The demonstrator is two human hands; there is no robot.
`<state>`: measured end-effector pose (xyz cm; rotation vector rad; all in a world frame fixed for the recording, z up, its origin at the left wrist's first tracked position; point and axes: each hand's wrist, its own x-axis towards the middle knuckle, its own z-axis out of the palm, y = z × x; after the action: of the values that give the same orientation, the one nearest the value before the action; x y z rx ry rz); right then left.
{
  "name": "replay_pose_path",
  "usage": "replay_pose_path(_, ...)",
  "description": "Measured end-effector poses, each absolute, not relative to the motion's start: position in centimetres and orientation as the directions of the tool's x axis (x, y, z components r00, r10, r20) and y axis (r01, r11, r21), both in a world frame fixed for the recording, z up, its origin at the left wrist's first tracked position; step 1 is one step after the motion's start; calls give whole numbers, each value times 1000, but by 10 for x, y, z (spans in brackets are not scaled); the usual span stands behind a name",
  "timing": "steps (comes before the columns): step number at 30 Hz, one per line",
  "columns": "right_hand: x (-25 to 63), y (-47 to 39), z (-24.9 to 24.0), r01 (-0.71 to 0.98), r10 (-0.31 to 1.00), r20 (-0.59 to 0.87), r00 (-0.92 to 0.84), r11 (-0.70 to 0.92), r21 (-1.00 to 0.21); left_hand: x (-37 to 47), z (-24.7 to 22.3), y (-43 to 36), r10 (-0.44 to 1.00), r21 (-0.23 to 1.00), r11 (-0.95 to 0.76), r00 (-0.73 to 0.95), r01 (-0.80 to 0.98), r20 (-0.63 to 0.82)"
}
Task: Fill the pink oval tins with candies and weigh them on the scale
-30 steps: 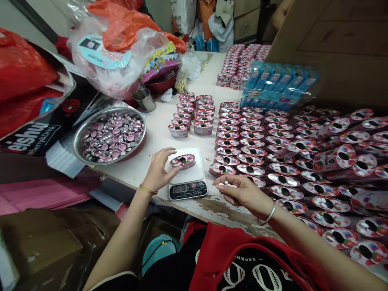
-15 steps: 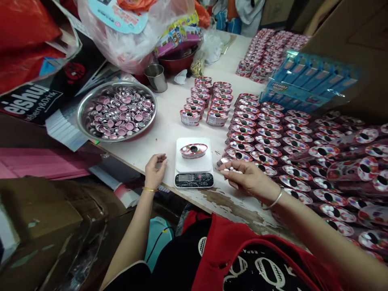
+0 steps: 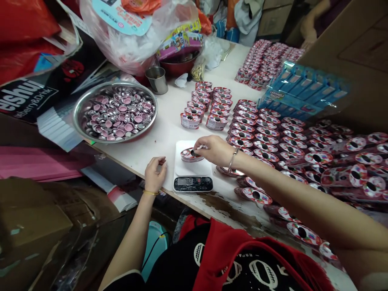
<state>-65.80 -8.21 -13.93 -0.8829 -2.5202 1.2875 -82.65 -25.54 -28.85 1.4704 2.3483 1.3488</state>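
Note:
My right hand [image 3: 214, 148] is over a kitchen scale [image 3: 193, 184], its fingers pinched around small white round candies [image 3: 202, 147]. Its fingertips are at the dark hole of an oval red-and-white printed container [image 3: 188, 156] standing on the scale's white plate. The scale display [image 3: 185, 182] is lit and seems to read 782; any decimal point is too small to make out. My left hand [image 3: 155, 173] rests at the table edge left of the scale, loosely curled with nothing in it. Beside it on the right are rows of similar containers [image 3: 241, 134], several with white candies on top.
A steel bowl [image 3: 79, 121] of pink and silver caps stands at the left. Behind are a metal cup [image 3: 157, 81] and two short rows of containers [image 3: 217, 122]. Blue packaged goods [image 3: 298, 91] lean at the right. Another person's hand [image 3: 308, 32] shows at the back.
My right hand has moved left from beside the scale to the hole of the container on it. The display has gone from about zero to a higher reading. My left hand stays put.

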Motion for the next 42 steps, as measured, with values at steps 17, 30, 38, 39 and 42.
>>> replay_pose_path(17, -681, -82, -130, 490, 437, -222, -872, 782, -386, -827, -295, -255, 745, 648, 192, -540, 737, 393)
replay_pose_path(30, -580, -88, -123, 101, 568, -311, -762, -369, -924, -827, -295, -254, 735, 655, 168, -537, 737, 415)
replay_pose_path(38, -525, -138, -160, 48, 501, -472, -726, -647, -761, -816, -268, -255, 699, 675, 95, -532, 732, 478)
replay_pose_path(39, -521, -143, -166, 41, 490, -481, -726, -668, -743, -813, -262, -255, 694, 654, 90, -519, 751, 500)
replay_pose_path(42, -511, -154, -181, 29, 457, -502, -735, -717, -696, -802, -245, -251, 719, 542, 61, -413, 838, 559)
